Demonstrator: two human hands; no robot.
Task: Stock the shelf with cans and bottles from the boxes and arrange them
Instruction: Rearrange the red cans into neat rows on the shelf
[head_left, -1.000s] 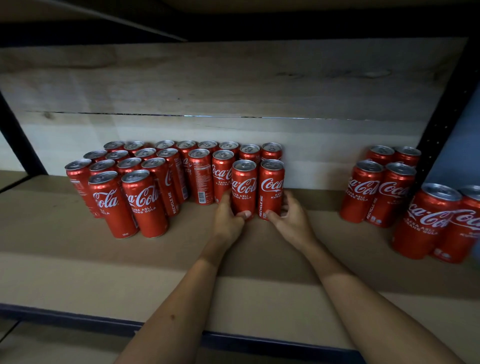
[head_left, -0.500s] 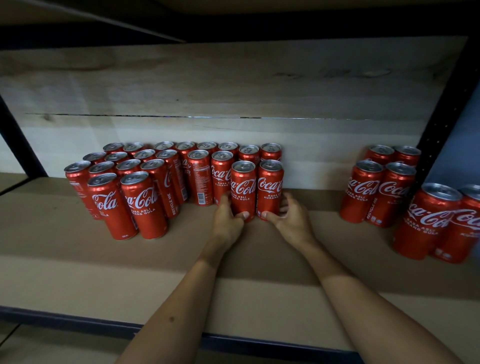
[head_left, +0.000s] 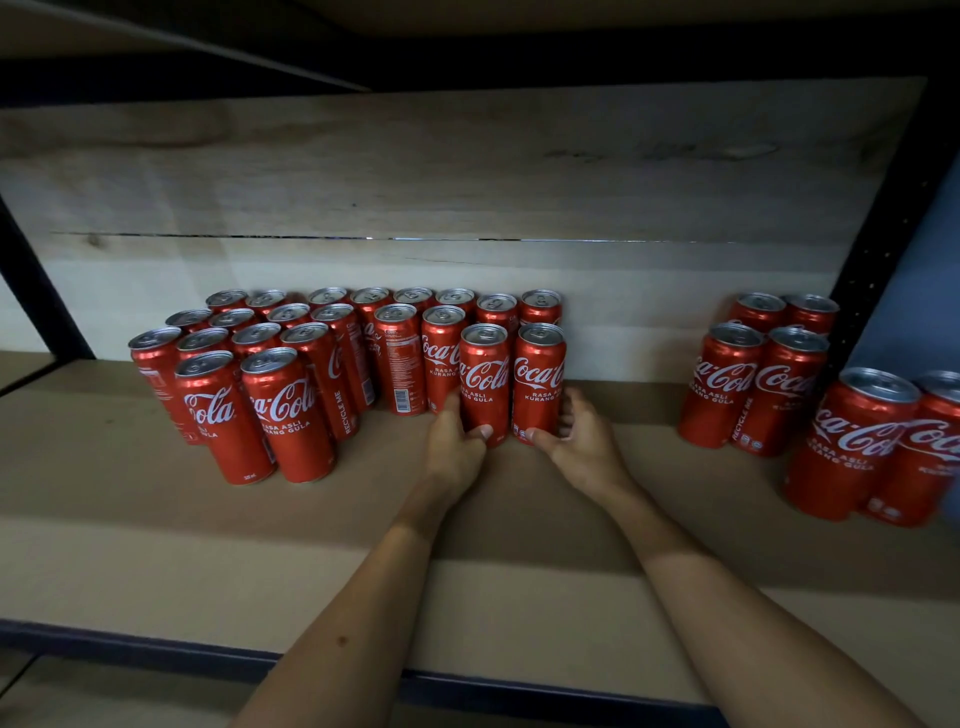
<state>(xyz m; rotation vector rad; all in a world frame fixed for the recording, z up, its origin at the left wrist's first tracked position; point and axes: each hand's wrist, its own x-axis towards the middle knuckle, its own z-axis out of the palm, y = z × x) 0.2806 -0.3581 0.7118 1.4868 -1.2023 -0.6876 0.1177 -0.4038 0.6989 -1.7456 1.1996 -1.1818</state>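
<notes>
Two slim, glossy red metal cans, standing upright and touching at the right end of the big can cluster (head_left: 332, 374), are gripped low down, one can (head_left: 483, 384) by the left hand (head_left: 457, 447) and the other can (head_left: 537, 382) by the right hand (head_left: 582, 447), on the matte brown shelf board (head_left: 156, 545), with bare board left between them and the smaller can group (head_left: 758, 379) by the dark perforated post (head_left: 862, 312).

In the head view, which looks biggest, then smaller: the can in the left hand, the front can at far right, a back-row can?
1. Front can at far right, nearest the camera.
2. Can in the left hand.
3. Back-row can, farthest.
Probably identical cans.
</notes>
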